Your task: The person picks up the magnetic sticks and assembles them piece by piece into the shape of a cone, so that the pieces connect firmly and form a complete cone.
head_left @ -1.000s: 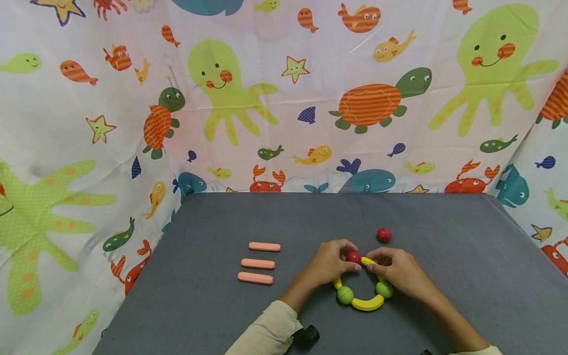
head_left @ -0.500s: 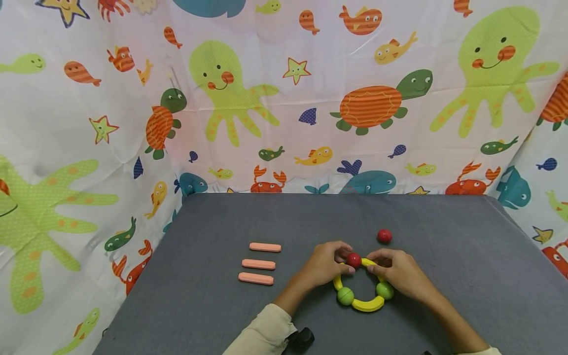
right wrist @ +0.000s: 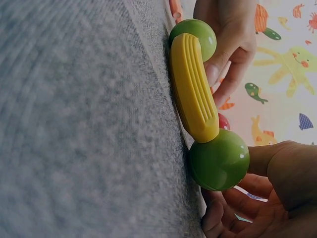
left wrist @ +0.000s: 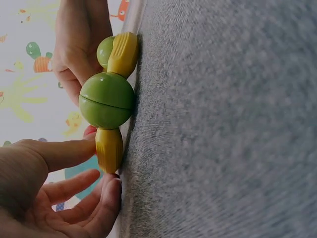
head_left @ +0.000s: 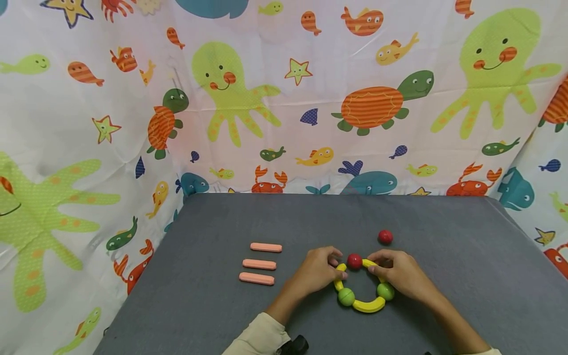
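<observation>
- On the grey table (head_left: 443, 236), near its front edge: a toy ring (head_left: 361, 286) of yellow curved pieces joined by balls, lying flat.
- Ring, far side: red ball (head_left: 354, 261) set between the two hands.
- Ring, near side: two green balls, left (head_left: 346, 296) and right (head_left: 385, 291), with a yellow piece (head_left: 367, 305) between them.
- Left hand (head_left: 317, 270): fingers curled, pinching the ring's left yellow piece (head_left: 339, 276); thumb and fingertips close on it in the left wrist view (left wrist: 109, 148).
- Right hand (head_left: 397, 273): fingers curled round the ring's right side by the right green ball (right wrist: 219, 159).
- Far right of the ring: a loose red ball (head_left: 385, 236), apart from both hands.
- Left of the hands: three pink bars (head_left: 259, 264) lying parallel, well apart from the ring.
- Behind: sea-animal curtain (head_left: 284, 98).
</observation>
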`<state>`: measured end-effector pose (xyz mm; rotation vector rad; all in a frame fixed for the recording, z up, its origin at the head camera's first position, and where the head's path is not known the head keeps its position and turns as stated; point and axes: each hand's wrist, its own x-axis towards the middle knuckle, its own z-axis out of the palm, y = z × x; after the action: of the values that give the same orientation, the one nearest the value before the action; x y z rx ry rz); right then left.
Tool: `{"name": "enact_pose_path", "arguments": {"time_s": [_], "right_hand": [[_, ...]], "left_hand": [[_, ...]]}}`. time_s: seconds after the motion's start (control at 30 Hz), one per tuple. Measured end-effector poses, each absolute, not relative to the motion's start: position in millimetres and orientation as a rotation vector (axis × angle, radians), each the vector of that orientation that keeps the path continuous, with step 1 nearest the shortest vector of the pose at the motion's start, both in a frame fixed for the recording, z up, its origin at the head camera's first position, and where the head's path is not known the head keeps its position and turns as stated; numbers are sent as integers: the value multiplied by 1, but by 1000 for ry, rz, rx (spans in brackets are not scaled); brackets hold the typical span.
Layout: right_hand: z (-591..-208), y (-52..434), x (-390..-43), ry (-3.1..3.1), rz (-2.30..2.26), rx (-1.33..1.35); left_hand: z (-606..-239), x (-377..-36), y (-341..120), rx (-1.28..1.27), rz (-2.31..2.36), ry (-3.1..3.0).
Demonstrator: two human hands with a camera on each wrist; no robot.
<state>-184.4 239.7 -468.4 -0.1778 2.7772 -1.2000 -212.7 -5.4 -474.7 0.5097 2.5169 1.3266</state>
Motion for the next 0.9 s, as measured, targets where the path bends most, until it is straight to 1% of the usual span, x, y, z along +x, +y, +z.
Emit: {"name": "enact_pose_path", "arguments": {"time_s": [0.27,0.9], "right_hand": [[-470,240,-184,2776,-1201,-176],[-469,240,-183,2775,-1204,-160]], "left_hand": [[-475,-210,-4,463,1342,2518],[-475,-213,4,516,1391,2556]]}}
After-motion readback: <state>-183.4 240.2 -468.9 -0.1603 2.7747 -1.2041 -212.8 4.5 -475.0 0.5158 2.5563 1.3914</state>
